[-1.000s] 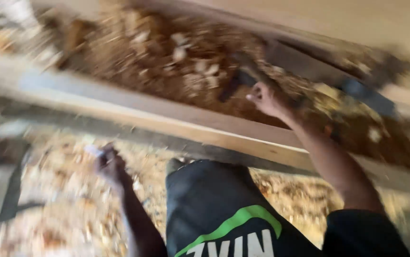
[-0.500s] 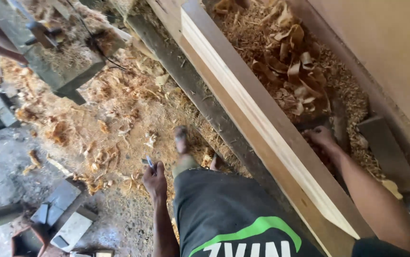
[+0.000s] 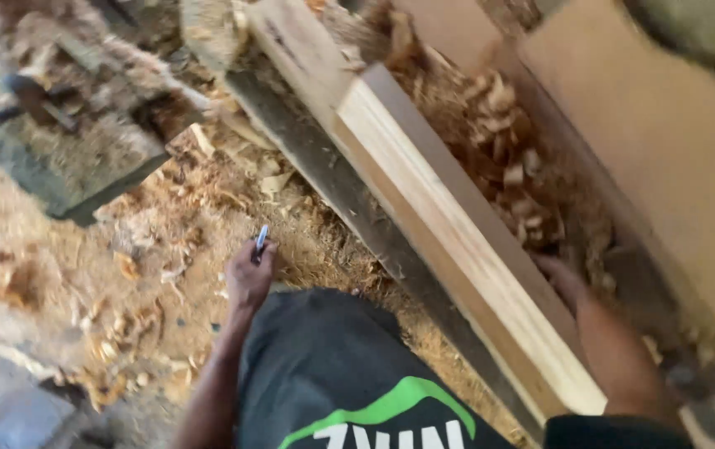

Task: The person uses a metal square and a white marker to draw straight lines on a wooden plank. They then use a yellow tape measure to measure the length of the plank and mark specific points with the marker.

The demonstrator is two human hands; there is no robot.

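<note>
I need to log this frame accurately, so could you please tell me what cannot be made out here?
Head view:
- Right hand: fingers hidden behind the pale plank, so any grip is unknowable.
- Left hand: its small pen-like object is too small to identify.
- Upper-left machine: motion-blurred.

Wood shavings point(image 3: 83, 274) litter the dirt floor point(image 3: 307, 241) beside a grey bench point(image 3: 66, 166) in daylight

Your left hand point(image 3: 248, 278) grips a small pen point(image 3: 261, 240) over the shavings-strewn floor point(image 3: 125, 249); your right hand point(image 3: 561, 278) rests among wood shavings point(image 3: 498, 158) behind the pale plank point(image 3: 457, 241).
</note>
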